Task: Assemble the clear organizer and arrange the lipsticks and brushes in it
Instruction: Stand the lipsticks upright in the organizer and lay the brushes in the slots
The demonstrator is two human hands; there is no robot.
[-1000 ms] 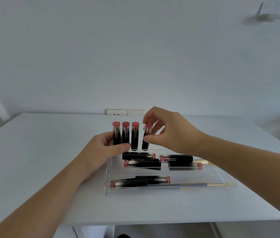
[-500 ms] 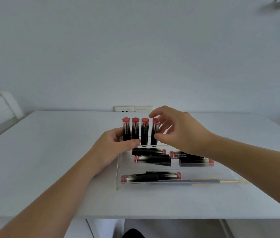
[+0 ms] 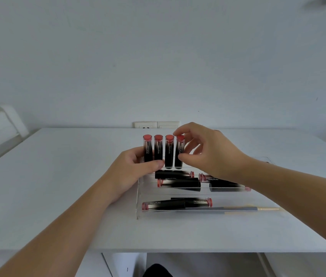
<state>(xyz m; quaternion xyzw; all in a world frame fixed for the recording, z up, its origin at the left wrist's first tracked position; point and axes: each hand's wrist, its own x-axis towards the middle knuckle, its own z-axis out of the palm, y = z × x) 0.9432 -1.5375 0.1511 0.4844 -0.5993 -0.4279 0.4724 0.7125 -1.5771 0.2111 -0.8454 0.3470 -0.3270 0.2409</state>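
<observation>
On the white tabletop (image 3: 58, 186), the clear organizer (image 3: 139, 196) holds 4 upright lipsticks (image 3: 158, 148) at the back. The left hand (image 3: 130, 174) has its grip curled round the 2 leftmost, hiding their bases. The right hand (image 3: 208, 154) pinches the rightmost lipstick (image 3: 179, 150) between thumb and forefinger, covering part of the lying lipsticks (image 3: 180, 182); the brush (image 3: 238, 209) in front runs under the forearm.

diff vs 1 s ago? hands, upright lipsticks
Little has changed. The right hand keeps its pinch on the fourth upright lipstick, forefinger on the cap, thumb lower on the tube. The left hand still holds the left end of the row. The lying lipsticks and the brush stayed put.
</observation>
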